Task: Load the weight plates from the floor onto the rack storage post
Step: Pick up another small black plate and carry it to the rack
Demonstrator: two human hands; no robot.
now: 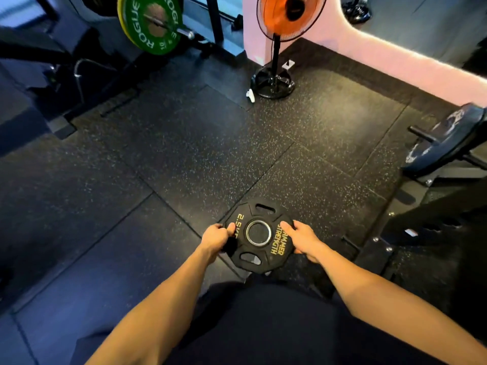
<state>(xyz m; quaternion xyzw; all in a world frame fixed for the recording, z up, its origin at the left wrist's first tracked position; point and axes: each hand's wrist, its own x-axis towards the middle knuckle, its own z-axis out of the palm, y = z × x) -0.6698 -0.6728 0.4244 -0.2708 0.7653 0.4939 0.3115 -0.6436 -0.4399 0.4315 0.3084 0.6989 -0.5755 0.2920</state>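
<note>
1. The left hand (216, 237) grips the left edge of a small black weight plate (259, 235), thumb over the top face near the yellow "2.5" mark and the other fingers curled under the rim.
2. The right hand (303, 239) holds the opposite edge, thumb lying across the gold lettering, the rest of the fingers hidden below the plate.
3. The plate sits level between the two hands, face up, its steel-ringed hole in the middle; it appears lifted clear of the speckled rubber floor (171, 154), directly in front of the person's body.
4. Going by this view, the task is partly through: this plate is off the floor but not yet on a post, and no other loose plate shows on the floor.
5. At the far right, a storage post (423, 134) juts from the rack and already carries a dark plate (453, 138). It stands well apart from the hands, so the carry and the threading of the hole are left.
</note>
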